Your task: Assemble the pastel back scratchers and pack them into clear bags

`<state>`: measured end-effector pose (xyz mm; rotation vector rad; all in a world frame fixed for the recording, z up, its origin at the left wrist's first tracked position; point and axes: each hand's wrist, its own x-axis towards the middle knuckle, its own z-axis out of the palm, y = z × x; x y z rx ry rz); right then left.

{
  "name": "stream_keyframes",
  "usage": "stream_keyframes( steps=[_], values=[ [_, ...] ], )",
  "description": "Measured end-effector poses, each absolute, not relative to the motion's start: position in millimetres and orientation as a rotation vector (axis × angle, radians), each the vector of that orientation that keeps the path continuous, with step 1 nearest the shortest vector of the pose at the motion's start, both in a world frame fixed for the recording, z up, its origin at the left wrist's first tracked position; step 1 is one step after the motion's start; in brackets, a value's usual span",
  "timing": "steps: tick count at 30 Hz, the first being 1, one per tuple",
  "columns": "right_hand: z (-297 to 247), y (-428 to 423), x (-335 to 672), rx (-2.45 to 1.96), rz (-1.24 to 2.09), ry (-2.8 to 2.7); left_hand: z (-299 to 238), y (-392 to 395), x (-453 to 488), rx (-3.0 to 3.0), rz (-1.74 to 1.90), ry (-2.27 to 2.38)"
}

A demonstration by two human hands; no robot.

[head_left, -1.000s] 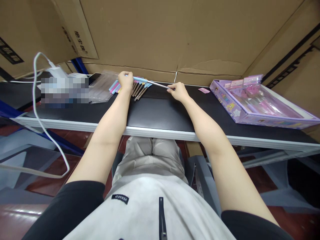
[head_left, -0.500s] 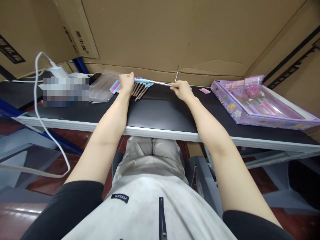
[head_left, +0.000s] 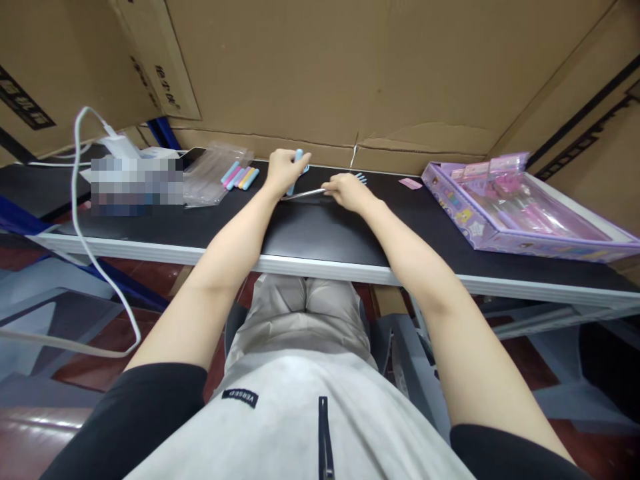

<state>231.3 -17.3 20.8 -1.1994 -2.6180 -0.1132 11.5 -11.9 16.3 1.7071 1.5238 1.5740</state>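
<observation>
Rod (head_left: 309, 193) points leftward, almost crosswise, pinched by the right hand (head_left: 349, 192); left hand (head_left: 283, 172) clasps a blue handle (head_left: 299, 155).

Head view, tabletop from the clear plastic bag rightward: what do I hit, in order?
Clear plastic bag → short pastel sticks → left hand holding a light blue stick → silver rod → right hand gripping that rod → pink card → purple box.
</observation>
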Motion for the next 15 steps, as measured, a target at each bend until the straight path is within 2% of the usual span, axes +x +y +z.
stream_keyframes(
  steps=[4, 8, 15],
  values=[
    [21, -20, 224, -1.172, -0.126, -2.531, 11, 0, 8, 1.672, 1.680, 1.593],
    [21, -6, 249, -1.305, -0.072, -2.412, 7, 14, -15, 1.321, 1.815, 1.686],
    [16, 4, 256, -1.307, 0.040, -2.323, 5, 23, -26, 0.836, 1.714, 1.578]
  ],
)
